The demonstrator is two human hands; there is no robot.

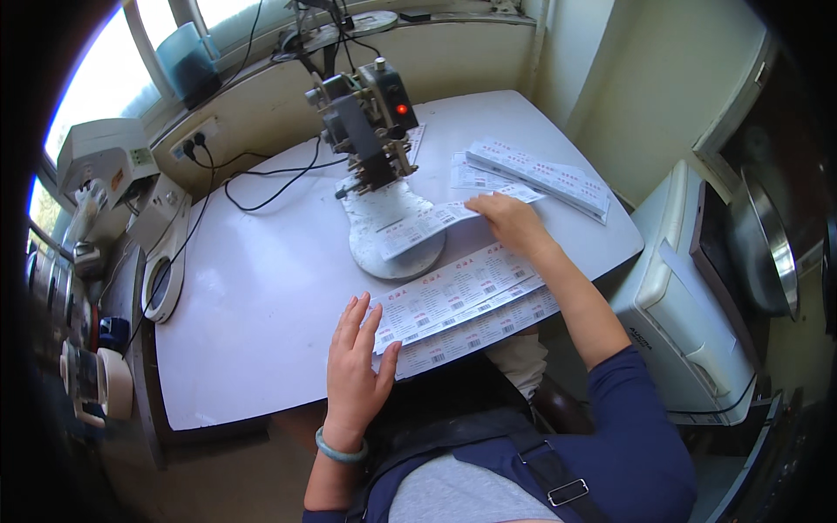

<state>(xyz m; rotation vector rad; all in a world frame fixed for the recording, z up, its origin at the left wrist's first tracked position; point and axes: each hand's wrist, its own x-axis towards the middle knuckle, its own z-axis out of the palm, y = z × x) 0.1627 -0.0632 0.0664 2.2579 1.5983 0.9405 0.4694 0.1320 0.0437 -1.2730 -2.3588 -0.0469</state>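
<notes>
My right hand (506,218) grips a printed label strip (423,227) by its right part, with the strip lying over the pale round base (397,261) of a black-and-metal machine (366,131) with a lit red light. My left hand (357,366), fingers spread, is at the left end of several overlapping printed sheets (449,292) along the table's front edge; whether it presses on them I cannot tell. More folded or stacked printed strips (532,174) lie at the back right.
The white table (235,331) carries black cables. At the left are white appliances (113,157) and a ring-shaped device (170,261). A white appliance (663,314) and a steel bowl (763,227) stand at the right. A windowsill (436,26) runs behind.
</notes>
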